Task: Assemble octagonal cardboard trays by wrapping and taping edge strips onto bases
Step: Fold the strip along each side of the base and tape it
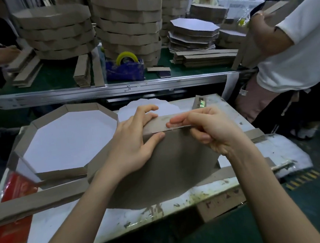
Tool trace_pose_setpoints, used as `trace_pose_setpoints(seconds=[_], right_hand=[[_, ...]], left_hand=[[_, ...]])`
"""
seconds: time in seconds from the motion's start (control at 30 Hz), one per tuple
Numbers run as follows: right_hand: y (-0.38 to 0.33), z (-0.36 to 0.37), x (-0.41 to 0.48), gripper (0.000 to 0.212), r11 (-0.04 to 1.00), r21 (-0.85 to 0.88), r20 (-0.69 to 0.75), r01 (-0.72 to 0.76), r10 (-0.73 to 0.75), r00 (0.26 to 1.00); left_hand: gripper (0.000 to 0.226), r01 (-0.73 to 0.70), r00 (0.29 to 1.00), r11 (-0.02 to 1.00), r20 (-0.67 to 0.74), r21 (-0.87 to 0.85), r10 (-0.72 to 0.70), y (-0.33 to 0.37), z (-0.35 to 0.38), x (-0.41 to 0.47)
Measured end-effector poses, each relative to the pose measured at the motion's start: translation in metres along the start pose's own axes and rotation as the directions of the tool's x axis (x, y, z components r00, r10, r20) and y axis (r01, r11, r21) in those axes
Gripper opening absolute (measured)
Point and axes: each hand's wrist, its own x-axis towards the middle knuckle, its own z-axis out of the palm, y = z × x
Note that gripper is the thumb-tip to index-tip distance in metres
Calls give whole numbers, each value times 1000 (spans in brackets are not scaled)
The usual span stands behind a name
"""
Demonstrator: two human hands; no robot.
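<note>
Fingers (pixel 146 109) of my left hand (pixel 133 141) pinch brown cardboard edge strip (pixel 153 124) to tilted brown octagonal cardboard base (pixel 170 163); right hand (pixel 214 130) pinches strip too. Risk: strip slips, seam tapes crooked.

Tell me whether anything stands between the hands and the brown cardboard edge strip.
Nothing visible does. The left hand and the right hand both hold the brown cardboard edge strip directly, against the upper edge of the brown octagonal cardboard base.

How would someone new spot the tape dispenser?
Look at the green conveyor bench beyond the white work table. At the foot of the tall stack of brown trays sits the tape dispenser: the only blue thing there, carrying a yellow tape roll.
</note>
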Motion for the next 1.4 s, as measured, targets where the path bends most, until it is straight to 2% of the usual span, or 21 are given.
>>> trace_pose_setpoints(seconds=[0.17, 0.27, 0.6, 0.8, 1.03, 1.13, 1.17, 1.23, 1.3, 1.4], right_hand=[[10, -1, -9, 28, 998, 60, 11, -29, 29, 1000], [15, 1, -12, 30, 997, 74, 17, -39, 37, 999], [37, 6, -13, 43, 994, 94, -12, -53, 54, 998], [51, 5, -6, 41, 993, 114, -5, -31, 31, 999], [61, 2, 1, 29, 997, 79, -13, 5, -4, 1000], [74, 4, -1, 30, 974, -222, -117, -40, 14, 993], [81, 4, -3, 34, 968, -247, -157, -45, 5, 988], [84, 0, -7, 37, 990, -137, -212, 20, -49, 976], [78, -10, -3, 33, 985, -73, -280, 158, -172, 944], [65, -22, 9, 34, 924, -119, -349, 362, -381, 856]], left_hand=[[36, -100, 995, 989, 27, 110, 97, 3, -2, 0], [38, -130, 990, 977, 68, 171, 120, 3, -2, 0], [44, -144, 987, 961, 104, 237, 122, -4, 1, 5], [44, -134, 983, 939, 163, 318, 85, 0, -1, 7], [31, 12, 995, 977, -97, 215, 9, 11, 12, 16], [26, -6, 990, 976, -139, 216, 37, 5, 15, 19], [27, -17, 989, 976, -139, 218, 48, 3, 15, 20], [34, -51, 989, 964, -120, 259, 84, 1, 15, 20], [39, -78, 987, 939, -106, 334, 119, 0, 15, 19], [46, -94, 990, 908, -56, 407, 128, -2, 14, 18]])
